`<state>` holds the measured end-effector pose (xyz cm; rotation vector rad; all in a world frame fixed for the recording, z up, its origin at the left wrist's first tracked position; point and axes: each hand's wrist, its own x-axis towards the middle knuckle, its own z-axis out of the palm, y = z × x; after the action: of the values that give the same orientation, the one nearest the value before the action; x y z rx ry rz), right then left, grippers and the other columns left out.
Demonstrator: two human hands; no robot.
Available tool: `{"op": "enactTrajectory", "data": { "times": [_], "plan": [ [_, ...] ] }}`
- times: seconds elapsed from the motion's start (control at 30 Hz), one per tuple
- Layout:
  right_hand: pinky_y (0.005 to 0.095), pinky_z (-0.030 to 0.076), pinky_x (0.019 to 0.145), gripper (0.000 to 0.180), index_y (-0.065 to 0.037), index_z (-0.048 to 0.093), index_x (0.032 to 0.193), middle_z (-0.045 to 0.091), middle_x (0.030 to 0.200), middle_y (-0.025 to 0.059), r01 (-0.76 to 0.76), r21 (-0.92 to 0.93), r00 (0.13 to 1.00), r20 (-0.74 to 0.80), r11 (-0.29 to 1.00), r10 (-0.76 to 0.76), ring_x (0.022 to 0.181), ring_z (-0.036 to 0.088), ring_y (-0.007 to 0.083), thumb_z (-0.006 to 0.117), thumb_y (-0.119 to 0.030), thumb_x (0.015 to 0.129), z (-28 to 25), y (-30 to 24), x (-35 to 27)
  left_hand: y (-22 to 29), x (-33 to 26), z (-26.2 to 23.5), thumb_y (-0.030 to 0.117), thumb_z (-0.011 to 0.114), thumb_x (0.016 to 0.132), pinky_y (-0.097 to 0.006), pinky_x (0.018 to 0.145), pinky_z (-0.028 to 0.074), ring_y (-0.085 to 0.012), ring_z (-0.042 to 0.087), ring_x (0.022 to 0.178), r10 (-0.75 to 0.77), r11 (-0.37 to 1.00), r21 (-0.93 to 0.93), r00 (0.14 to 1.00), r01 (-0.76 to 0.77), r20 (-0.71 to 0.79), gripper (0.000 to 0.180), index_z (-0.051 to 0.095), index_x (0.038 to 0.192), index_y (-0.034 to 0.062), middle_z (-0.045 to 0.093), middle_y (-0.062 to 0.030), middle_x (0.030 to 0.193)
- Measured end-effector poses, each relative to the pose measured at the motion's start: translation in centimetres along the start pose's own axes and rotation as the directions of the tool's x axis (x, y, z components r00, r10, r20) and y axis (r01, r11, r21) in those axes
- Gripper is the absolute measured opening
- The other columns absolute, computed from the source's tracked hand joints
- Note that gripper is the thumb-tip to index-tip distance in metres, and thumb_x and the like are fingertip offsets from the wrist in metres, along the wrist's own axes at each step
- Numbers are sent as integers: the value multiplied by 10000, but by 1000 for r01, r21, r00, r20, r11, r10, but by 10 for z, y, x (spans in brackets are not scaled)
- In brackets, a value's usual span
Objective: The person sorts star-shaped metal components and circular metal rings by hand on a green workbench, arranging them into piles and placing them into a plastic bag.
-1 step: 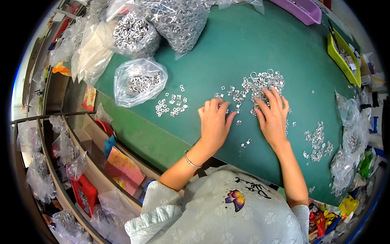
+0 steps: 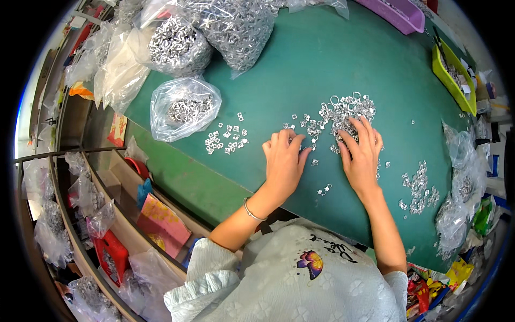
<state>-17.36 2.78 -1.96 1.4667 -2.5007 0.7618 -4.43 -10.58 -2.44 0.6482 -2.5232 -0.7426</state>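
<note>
A pile of small silver metal pieces [image 2: 340,110], some ring-shaped, lies on the green table [image 2: 311,59]. On its near side rests my right hand [image 2: 362,155], open, fingertips spread among the pieces. My left hand [image 2: 283,161] is open to the left of the pile, thumb apart and fingers curved down onto the table. Its fingertips touch or cover a few loose pieces; exactly what lies under them is hidden. Between the hands and the pile is a thin scatter of pieces [image 2: 312,125]. Farther left sits a separate loose group of similar pieces [image 2: 228,140].
A clear plastic bag [image 2: 185,110] of silver rings stands at the left, with larger filled bags [image 2: 236,32] behind it. Another small heap [image 2: 420,188] lies at the right, near plastic bags [image 2: 461,182]. Green [image 2: 453,78] and purple [image 2: 397,13] trays line the far right.
</note>
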Motion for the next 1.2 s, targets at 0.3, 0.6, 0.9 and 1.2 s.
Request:
{"op": "enactTrajectory", "data": {
  "times": [0.3, 0.6, 0.9, 1.2],
  "plan": [
    [504, 283, 1012, 148, -93, 674, 892, 554, 1189, 72, 186, 62, 980, 59, 981, -190, 1215, 454, 294, 648, -46, 754, 7, -7, 8, -15, 4, -1, 49, 670, 784, -385, 799, 329, -238, 497, 949, 14, 1000, -20, 996, -16, -89, 266, 623, 1045, 41, 535, -77, 1079],
    [445, 337, 963, 167, -52, 666, 898, 562, 1154, 90, 27, 235, 999, 32, 972, -36, 1160, 475, 295, 689, -54, 733, -12, -7, 14, -14, 28, 0, 46, 689, 761, -356, 773, 344, -255, 513, 890, 16, 995, 95, 997, -9, -70, 153, 643, 907, 54, 562, -69, 969],
    [466, 326, 941, 177, -46, 659, 879, 564, 1142, 93, 61, 65, 998, 26, 996, -63, 1156, 474, 300, 714, -57, 711, 3, -1, 0, -6, 7, 3, 34, 656, 788, -379, 767, 356, -265, 504, 921, 42, 999, -11, 997, -42, -59, 235, 603, 1017, 27, 535, -96, 1002],
    [472, 302, 962, 196, -41, 642, 881, 570, 1145, 70, 27, 52, 999, 31, 998, -28, 1164, 473, 290, 730, -91, 713, -5, -4, -4, -19, 22, 7, 59, 709, 750, -357, 759, 337, -233, 514, 879, 115, 991, 79, 991, -110, -63, 216, 626, 950, 53, 559, -57, 958]
  ]
}}
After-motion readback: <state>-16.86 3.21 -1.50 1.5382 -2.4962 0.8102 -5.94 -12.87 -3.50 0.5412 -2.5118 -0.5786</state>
